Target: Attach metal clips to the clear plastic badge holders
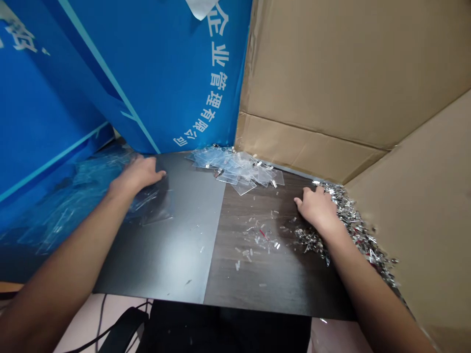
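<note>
My left hand lies palm down at the far left of the dark tabletop, its fingers flat. Beneath and just in front of it is a clear plastic sleeve. A heap of clear plastic badge holders sits at the back edge, between my hands. My right hand rests with curled fingers against a spill of small metal clips, and nothing shows held in it. Small clear plastic bits lie scattered on the wood-grain panel in front of the heap.
Blue printed banners with white characters rise behind and left of the table, with more clear plastic lying against them. Cardboard sheets wall the back and right. Below the front edge are a black chair and cables.
</note>
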A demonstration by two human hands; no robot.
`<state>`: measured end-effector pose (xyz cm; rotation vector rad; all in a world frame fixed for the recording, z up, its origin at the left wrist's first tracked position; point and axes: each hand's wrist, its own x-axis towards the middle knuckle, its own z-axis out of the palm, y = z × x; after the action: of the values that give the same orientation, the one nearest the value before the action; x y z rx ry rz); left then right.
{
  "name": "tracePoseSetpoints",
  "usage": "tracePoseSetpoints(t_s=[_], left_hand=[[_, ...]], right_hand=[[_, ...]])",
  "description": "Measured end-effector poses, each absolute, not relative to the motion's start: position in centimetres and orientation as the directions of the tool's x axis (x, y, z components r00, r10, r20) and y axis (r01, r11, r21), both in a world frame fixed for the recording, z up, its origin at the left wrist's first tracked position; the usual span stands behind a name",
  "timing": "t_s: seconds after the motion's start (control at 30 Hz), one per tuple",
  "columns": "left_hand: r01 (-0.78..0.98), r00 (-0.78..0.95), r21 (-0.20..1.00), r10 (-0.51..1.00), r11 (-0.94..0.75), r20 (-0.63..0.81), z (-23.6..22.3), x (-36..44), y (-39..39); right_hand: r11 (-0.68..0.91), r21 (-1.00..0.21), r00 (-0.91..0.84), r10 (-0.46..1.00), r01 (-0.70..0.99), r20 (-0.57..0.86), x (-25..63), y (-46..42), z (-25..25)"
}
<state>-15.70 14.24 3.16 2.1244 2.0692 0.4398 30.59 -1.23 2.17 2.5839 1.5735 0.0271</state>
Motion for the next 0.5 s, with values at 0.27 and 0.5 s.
tracePoseSetpoints(t_s=[0.27,0.5], left_hand=[[0.969,0.02,0.242,0.997,-0.037,0.072,3.6,-16.4,14.6],[0.981,0.019,0.194,0.999,-0.028,0.049,4.2,-15.3,13.9]], right_hand=[[-0.443,0.099,0.449,0.892,0.891,-0.047,32.3,-0.7,2.3],[-0.459,0.087,0.463,0.886,0.884,-0.034,31.7,-0.8,3.1]])
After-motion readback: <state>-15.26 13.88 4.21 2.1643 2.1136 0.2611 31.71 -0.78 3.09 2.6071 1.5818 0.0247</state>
